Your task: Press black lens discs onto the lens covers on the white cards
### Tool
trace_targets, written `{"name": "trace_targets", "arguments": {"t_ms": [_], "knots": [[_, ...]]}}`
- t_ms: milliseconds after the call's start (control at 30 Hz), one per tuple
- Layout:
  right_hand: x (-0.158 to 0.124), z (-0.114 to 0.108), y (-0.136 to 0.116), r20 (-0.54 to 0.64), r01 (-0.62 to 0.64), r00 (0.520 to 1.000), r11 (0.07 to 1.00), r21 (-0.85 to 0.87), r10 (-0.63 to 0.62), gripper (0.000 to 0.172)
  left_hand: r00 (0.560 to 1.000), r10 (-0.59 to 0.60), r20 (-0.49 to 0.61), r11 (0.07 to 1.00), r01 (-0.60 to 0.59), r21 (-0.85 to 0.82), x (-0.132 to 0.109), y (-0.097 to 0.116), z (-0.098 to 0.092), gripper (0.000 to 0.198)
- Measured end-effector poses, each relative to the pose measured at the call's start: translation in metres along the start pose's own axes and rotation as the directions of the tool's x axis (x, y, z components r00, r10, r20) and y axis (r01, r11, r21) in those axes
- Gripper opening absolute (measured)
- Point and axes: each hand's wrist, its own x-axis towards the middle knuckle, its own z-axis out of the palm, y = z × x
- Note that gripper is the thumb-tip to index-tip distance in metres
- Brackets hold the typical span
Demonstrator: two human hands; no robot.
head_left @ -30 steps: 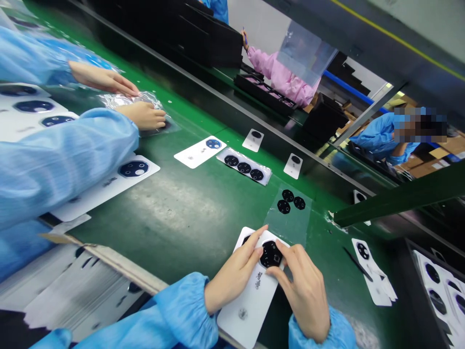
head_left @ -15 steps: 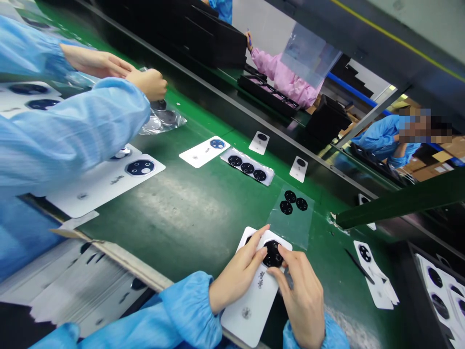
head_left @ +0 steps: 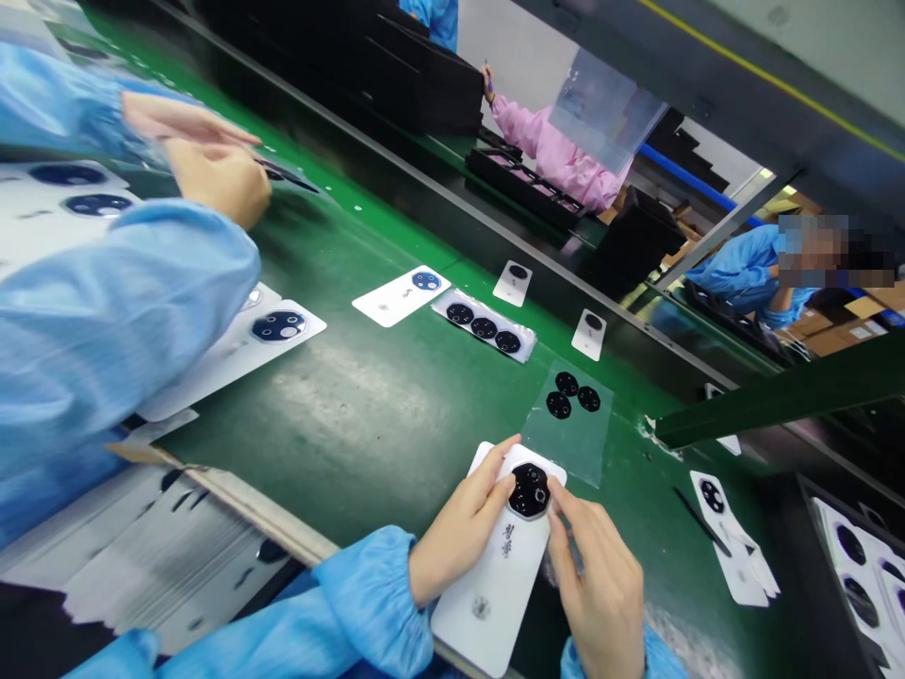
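Observation:
A white phone back panel (head_left: 487, 589) lies tilted near the table's front edge, over another white panel whose corner shows at its upper left. My left hand (head_left: 459, 523) grips the upper panel along its left side, thumb beside a black camera-lens disc (head_left: 530, 490) set at the panel's top. With closed fingers, my right hand (head_left: 600, 571) holds the panel's right edge, a fingertip at the disc's rim. Just beyond, loose black discs (head_left: 567, 384) rest on a clear plastic sheet (head_left: 590, 443).
To the left, a co-worker's hands (head_left: 219, 174) hold a dark piece over the table. A strip of discs (head_left: 484, 327) and a white panel (head_left: 403, 295) lie ahead. At right are black tweezers (head_left: 699, 521), a green post (head_left: 784, 396) and a black tray (head_left: 792, 528) of panels.
My right thumb and fingers have drawn back from over the disc to the panel's right edge. The co-worker's hands have shifted left, and small panels on the far belt have moved right.

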Motion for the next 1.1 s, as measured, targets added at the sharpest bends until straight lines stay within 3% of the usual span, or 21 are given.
{"name": "trace_targets", "arguments": {"t_ms": [67,167,267,367,467,600,1100], "knots": [[-0.001,-0.003,0.004,0.010,-0.060,0.998,0.997,0.049,0.059,0.034,1.000,-0.005,-0.008,1.000,0.005,-0.023,0.000,0.000,0.000,0.048],[-0.003,-0.006,0.010,0.019,-0.332,0.943,0.932,0.146,0.333,0.032,0.999,-0.036,-0.003,0.996,0.035,-0.084,0.000,0.000,0.000,0.049],[-0.002,-0.005,0.015,0.199,-0.620,0.780,0.688,0.378,0.593,0.034,0.995,-0.093,0.025,0.981,0.096,-0.169,0.000,0.001,0.001,0.052],[0.001,-0.002,0.015,0.357,-0.694,0.690,0.435,0.574,0.630,0.038,0.986,-0.155,0.055,0.958,0.163,-0.234,-0.001,0.006,0.002,0.056],[0.003,-0.001,0.012,0.360,-0.671,0.682,0.351,0.653,0.637,0.036,0.975,-0.195,0.108,0.945,0.216,-0.245,-0.003,0.011,0.002,0.065],[0.002,-0.001,0.009,0.350,-0.650,0.696,0.341,0.679,0.627,0.034,0.965,-0.195,0.175,0.938,0.236,-0.256,-0.003,0.013,0.001,0.079],[0.001,-0.003,0.009,0.321,-0.645,0.693,0.356,0.676,0.646,0.034,0.933,-0.161,0.321,0.878,0.284,-0.385,-0.002,0.013,-0.005,0.077]]}}
